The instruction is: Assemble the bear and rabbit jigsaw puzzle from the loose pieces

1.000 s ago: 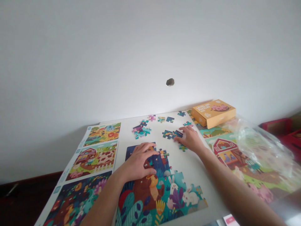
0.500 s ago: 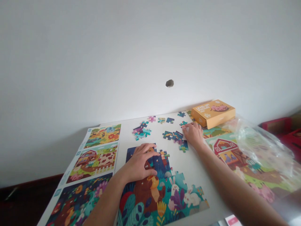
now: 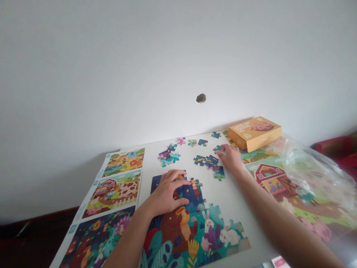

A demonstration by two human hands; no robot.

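Note:
My left hand (image 3: 169,191) lies with fingers spread over the upper left of a partly joined jigsaw puzzle (image 3: 182,230) with a bear and white rabbits. My right hand (image 3: 232,158) reaches to the far right of the white table, its thumb and index finger closed on the edge of a teal and purple puzzle piece (image 3: 218,149). Just left of that hand is a cluster of dark pieces (image 3: 211,160), with a blue-green piece (image 3: 219,173) at its near end. Another group of pieces (image 3: 170,158) lies farther left, beyond my left hand.
Several loose pieces, including a pink one (image 3: 180,141), line the table's back edge by the wall. A sheet of printed pictures (image 3: 113,190) covers the left side. At right are an orange puzzle box (image 3: 255,132), a farm picture (image 3: 295,190) and a clear plastic bag (image 3: 315,163).
My right fingers have shifted slightly at the teal and purple piece, which shows more now. The left hand stays on the puzzle. The whole view has shifted a little.

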